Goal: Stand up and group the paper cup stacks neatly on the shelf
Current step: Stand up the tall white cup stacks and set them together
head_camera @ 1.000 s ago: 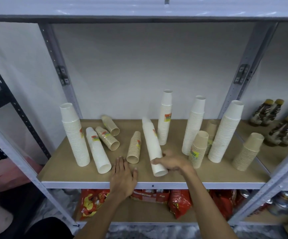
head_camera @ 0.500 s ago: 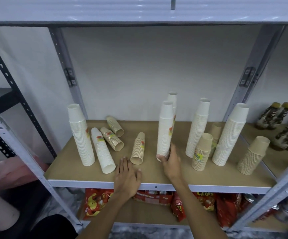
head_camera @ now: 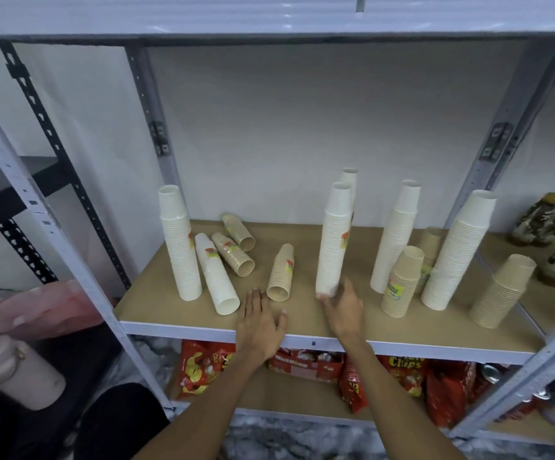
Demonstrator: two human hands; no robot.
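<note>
The toppled brown stack (head_camera: pixel 281 273) is lying front-to-back near the shelf's (head_camera: pixel 435 340) front edge, mouth facing the left hand (head_camera: pixel 259 322), which is resting flat and empty just beside it, nearer than the right hand (head_camera: pixel 342 308), whose loose fingers are touching the upright white stack's (head_camera: pixel 334 240) foot.

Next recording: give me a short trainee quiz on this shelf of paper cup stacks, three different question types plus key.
1. True or false: the left hand grips a cup stack.
2. How many cup stacks lie on their sides on the shelf?
3. Which stands nearest the right hand? A) tall white cup stack B) short brown cup stack C) bottle
Key: 1 false, it lies flat on the shelf. 2 four: one white stack, three brown stacks. 3 A.
</note>
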